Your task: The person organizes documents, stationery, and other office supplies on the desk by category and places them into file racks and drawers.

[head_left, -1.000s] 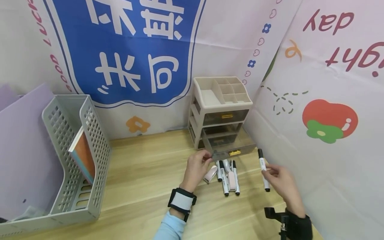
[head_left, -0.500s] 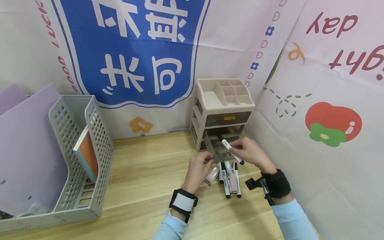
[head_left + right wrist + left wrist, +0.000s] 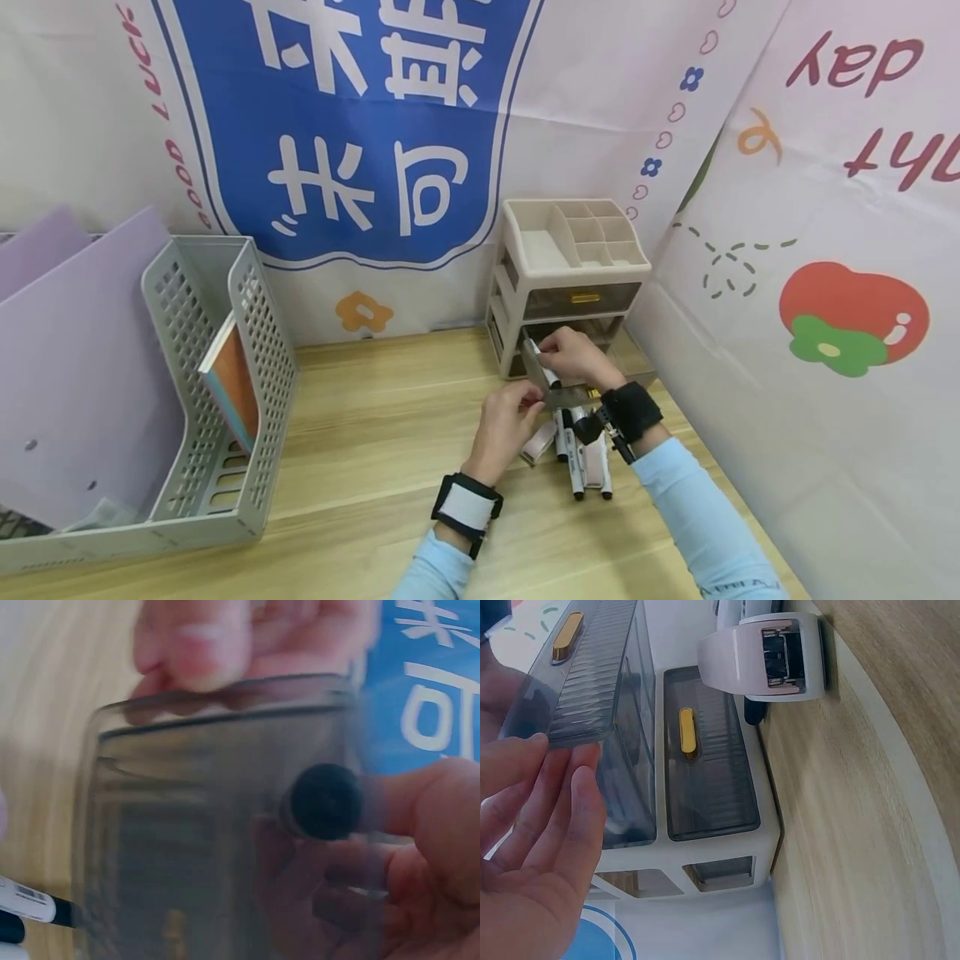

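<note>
My left hand (image 3: 504, 425) pinches the front left corner of a clear grey drawer (image 3: 567, 397), pulled out of a cream desktop organizer (image 3: 513, 282). In the left wrist view, thumb and fingers of the left hand (image 3: 547, 817) meet at the edge of that drawer. My right hand (image 3: 576, 357) reaches inside the drawer and holds a white marker (image 3: 554, 382) along its left wall. The black end of this marker (image 3: 326, 801) shows through the clear plastic in the right wrist view. On the table before the drawer lie several markers (image 3: 574, 471) and a pink stapler (image 3: 538, 443).
A pale pink object (image 3: 594, 467) lies among the markers, partly under the right wrist strap. At left stands a grey file holder (image 3: 168, 417) with purple boards (image 3: 82, 358) and an orange book (image 3: 232, 383). Printed cloth walls (image 3: 750, 333) close off the back and right.
My right hand has carried the marker from the right side of the table leftward into the open drawer, turning it on the way. The left hand has kept its grip on the drawer's corner.
</note>
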`<state>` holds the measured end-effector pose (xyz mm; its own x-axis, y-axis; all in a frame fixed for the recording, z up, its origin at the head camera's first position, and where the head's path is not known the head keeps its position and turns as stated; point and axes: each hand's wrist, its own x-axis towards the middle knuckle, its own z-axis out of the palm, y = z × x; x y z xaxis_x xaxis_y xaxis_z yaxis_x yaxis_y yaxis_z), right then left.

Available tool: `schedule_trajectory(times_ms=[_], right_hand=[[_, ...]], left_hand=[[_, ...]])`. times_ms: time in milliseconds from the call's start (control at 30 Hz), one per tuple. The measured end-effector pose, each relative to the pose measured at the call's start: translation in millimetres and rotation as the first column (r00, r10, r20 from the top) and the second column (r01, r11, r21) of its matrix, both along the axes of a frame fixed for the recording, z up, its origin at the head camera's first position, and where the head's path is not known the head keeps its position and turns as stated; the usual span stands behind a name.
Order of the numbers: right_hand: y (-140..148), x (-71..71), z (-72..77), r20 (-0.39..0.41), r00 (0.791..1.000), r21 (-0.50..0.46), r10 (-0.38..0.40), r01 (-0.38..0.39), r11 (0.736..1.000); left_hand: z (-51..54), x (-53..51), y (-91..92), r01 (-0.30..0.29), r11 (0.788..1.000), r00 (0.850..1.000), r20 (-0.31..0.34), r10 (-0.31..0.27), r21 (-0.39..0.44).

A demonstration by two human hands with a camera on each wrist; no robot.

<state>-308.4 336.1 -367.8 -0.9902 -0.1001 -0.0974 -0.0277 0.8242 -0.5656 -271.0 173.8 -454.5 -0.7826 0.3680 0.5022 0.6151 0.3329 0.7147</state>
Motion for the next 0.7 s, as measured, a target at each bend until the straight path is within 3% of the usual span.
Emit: schedule_trajectory(times_ms=[200,400,500,600,700], right_hand=[[-1,-2.2,-9.1,-0.020,0.997,0.050,-0.073,0.074,0.996],[-3,-5.0,-6.4,-0.054,0.997,0.079,-0.046,0.051,0.996],[-2,-5.3,-5.7,-0.108,0.993,0.088,-0.036,0.046,0.995],[4,9.9,-1.5,-0.222,0.973,0.028,-0.067,0.075,0.997],[15,42.4,4.8,-0.346,0.928,-0.072,-0.140,0.123,0.990]], left_hand=[[4.8,0.5,4.1,0.009,1.000,1.000,0.018,-0.009,0.000],[7.2,-3.3,1.9,0.003,1.000,1.000,0.005,-0.003,-0.004],[6.6,-4.7,0.1,-0.005,1.000,1.000,0.012,0.005,0.000],[4.7,-3.6,-0.5,-0.003,1.000,1.000,0.025,0.003,0.007],[3.0,-2.2,-0.5,0.006,1.000,0.999,0.037,-0.006,0.003]])
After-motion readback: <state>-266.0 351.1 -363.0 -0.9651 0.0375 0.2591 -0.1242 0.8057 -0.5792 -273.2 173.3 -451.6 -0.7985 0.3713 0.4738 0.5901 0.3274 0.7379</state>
